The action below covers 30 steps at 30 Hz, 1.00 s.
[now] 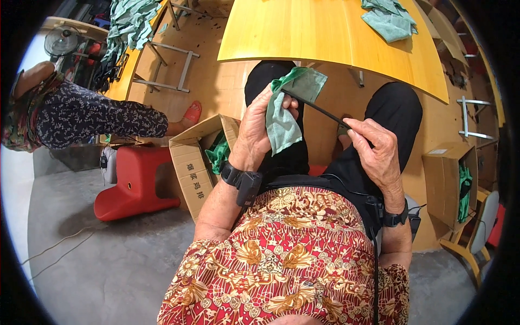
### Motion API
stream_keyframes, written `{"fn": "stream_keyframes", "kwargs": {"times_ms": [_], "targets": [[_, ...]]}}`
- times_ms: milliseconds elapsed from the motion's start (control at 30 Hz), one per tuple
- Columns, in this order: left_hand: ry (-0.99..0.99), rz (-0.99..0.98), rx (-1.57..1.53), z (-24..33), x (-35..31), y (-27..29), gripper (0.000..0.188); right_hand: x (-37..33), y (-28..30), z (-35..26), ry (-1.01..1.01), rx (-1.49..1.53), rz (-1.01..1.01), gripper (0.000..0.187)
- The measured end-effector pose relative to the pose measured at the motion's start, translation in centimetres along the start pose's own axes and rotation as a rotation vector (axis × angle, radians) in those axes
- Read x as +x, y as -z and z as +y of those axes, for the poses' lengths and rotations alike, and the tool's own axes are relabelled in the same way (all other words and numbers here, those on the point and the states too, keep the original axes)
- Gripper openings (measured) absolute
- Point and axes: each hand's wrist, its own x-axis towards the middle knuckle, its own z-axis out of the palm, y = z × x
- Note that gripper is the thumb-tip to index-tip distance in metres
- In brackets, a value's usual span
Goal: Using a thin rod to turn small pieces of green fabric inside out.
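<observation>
My left hand (259, 122) is closed on a small green cloth piece (286, 125), whose paler side hangs below the fingers and whose upper part spreads out to the right. A thin black rod (319, 109) runs from the cloth down to the right. Its lower end is pinched in my right hand (375, 145), between thumb and forefinger. The rod's upper end meets the cloth by my left fingers; whether it goes inside the cloth I cannot tell. Both hands are above my lap, just short of the yellow table.
The yellow table (292, 32) lies ahead, with green cloths (389, 21) at its far right. A cardboard box (187, 162) with green pieces stands left, another box (444, 179) right. A red stool (138, 181) and a seated person (97, 114) are at left; more cloths (130, 24) lie beyond.
</observation>
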Motion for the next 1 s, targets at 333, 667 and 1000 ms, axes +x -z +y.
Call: {"fn": "stream_keyframes", "kwargs": {"times_ms": [333, 667, 1000], "targets": [[-0.215, 0.082, 0.438, 0.2, -0.2, -1.7, 0.013, 0.2, -1.0, 0.7, 0.002, 0.074, -0.002, 0.019], [-0.264, 0.150, 0.519, 0.2, -1.0, -3.6, 0.013, 0.7, -2.0, 0.6, -0.125, 0.274, -0.082, 0.018], [-0.520, 0.228, 0.798, -0.4, -1.0, -4.1, 0.031, 0.7, -2.2, 0.1, -0.134, 0.277, -0.057, 0.018]]}}
